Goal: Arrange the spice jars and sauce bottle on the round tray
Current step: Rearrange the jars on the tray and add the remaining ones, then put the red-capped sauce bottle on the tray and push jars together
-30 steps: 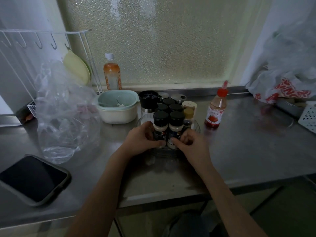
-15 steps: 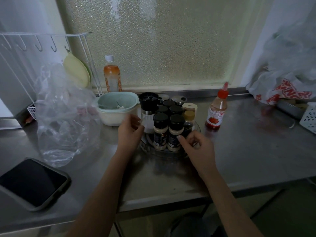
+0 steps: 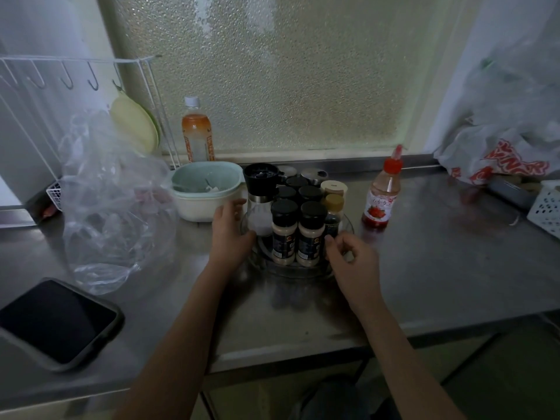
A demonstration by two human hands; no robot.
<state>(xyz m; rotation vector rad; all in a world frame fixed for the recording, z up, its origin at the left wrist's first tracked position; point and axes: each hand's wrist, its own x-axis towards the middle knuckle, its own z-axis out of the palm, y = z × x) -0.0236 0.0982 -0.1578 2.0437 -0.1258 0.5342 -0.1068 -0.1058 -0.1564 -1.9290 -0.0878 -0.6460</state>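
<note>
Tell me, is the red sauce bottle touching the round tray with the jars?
Apart. The head view shows the sauce bottle standing on the counter right of the round tray, with a strip of bare counter between them.

This is a home kitchen. A steel counter (image 3: 424, 268) runs under a frosted window (image 3: 272, 71). Left of the window hangs a white wire rack (image 3: 75, 60) with hooks and a plate (image 3: 133, 128). Below the window stand a drink bottle (image 3: 197, 134), a bowl (image 3: 206, 189), spice jars (image 3: 298, 231) on a tray (image 3: 348, 225) and a sauce bottle (image 3: 381, 195); shopping bags (image 3: 497, 159) lie to its right.
</note>
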